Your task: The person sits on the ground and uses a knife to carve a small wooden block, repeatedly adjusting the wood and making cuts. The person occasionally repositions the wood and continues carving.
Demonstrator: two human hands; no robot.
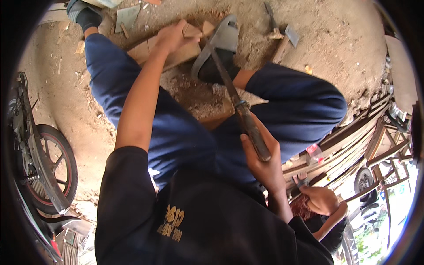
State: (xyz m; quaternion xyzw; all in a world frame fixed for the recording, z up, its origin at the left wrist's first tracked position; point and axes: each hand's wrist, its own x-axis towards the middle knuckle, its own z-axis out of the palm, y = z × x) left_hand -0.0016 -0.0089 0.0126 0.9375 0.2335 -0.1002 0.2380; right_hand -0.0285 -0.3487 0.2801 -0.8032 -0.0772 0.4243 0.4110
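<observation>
- The left hand has its fingers bent at a small, pale, squared wooden piece, above a thick, light-brown wooden block; I cannot tell whether they grip the piece or only steady it.
- The right hand is clamped around the rounded, dark wooden handle of a long, narrow tool with a dark metal shaft.
- That shaft slants up across the grey rubber sandal, its far end near the left hand; whether it touches the small piece is unclear.
- Judging by both hands' places, the work seems under way: the tool is in hand and the wood is between the feet.
- Pale debris on the brown earth ground may mean some cutting is done.
- No finished part can be made out, so how much is left cannot be told.
</observation>
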